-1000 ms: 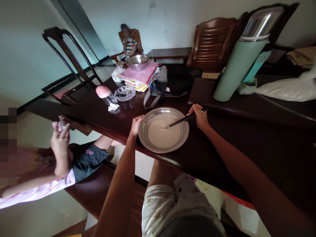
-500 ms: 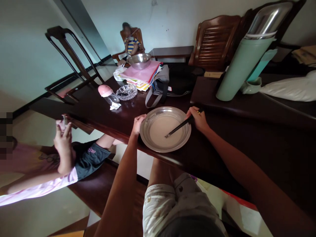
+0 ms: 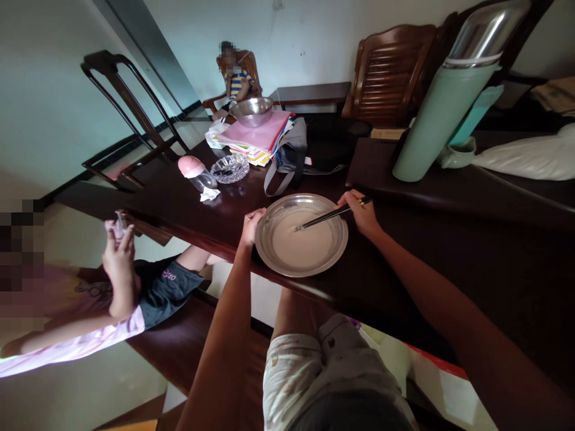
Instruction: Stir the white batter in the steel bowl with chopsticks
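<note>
A wide metal basin (image 3: 338, 251) rests near the front edge of the dark wooden table (image 3: 215, 221). Inside it lies a smooth, pale beige batter-like liquid (image 3: 303, 248). My left hand (image 3: 252, 226) is closed on the basin's left rim. Dark chopsticks (image 3: 330, 214) with gold bands are gripped in my right hand (image 3: 359, 209), over the right rim. Their tips dip into the liquid left of its middle, with a small ripple around them.
Behind the basin are a bag (image 3: 294, 155), a glass ashtray (image 3: 230, 169), a pink-capped bottle (image 3: 195, 170) and papers (image 3: 251, 131) bearing a metal bowl (image 3: 251, 112). A green thermos (image 3: 442, 114) stands right. One person (image 3: 119, 269) sits at left, another (image 3: 236, 84) far back.
The chopstick tips have swept around in the liquid, first toward the near side, then back and left. My right hand shifted slightly with them; my left hand stays on the rim.
</note>
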Tool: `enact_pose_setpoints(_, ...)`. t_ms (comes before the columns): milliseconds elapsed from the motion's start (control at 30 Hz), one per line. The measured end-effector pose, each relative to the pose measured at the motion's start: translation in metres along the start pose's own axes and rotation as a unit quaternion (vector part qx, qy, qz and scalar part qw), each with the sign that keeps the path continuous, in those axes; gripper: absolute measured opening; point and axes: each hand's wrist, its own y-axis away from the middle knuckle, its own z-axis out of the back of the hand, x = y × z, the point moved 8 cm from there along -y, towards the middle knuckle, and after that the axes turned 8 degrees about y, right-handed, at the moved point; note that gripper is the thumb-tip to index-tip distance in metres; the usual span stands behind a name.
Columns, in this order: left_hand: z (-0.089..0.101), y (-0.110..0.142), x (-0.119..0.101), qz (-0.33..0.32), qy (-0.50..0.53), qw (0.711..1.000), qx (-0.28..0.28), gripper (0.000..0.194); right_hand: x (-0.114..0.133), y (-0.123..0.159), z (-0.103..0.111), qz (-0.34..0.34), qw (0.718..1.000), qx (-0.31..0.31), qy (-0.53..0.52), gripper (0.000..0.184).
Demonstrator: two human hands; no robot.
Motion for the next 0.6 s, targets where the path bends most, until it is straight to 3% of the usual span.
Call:
enact_pose_setpoints(100, 0.000, 0.000, 0.000, 0.002, 0.002, 1.000, -0.004, 0.037, 0.000, -0.002, 0.011, -0.002, 0.998, -0.046, -0.032, 0.041)
enact_pose_setpoints(300, -0.001, 0.000, 0.000, 0.002, 0.004, 1.000, -0.007, 0.038, 0.002, 0.002, -0.007, -0.004, 0.999, 0.032, -0.003, 0.041)
enact_pose_setpoints(467, -0.002, 0.002, 0.000, 0.004, 0.008, 1.000, -0.013, 0.038, 0.001, -0.001, 0.010, 0.000, 0.999, -0.040, -0.016, 0.043)
enact_pose_setpoints(600, -0.001, 0.003, 0.000, 0.004, 0.008, 1.000, -0.017, 0.035, -0.002, 0.002, -0.004, -0.017, 0.999, 0.023, -0.023, 0.042)
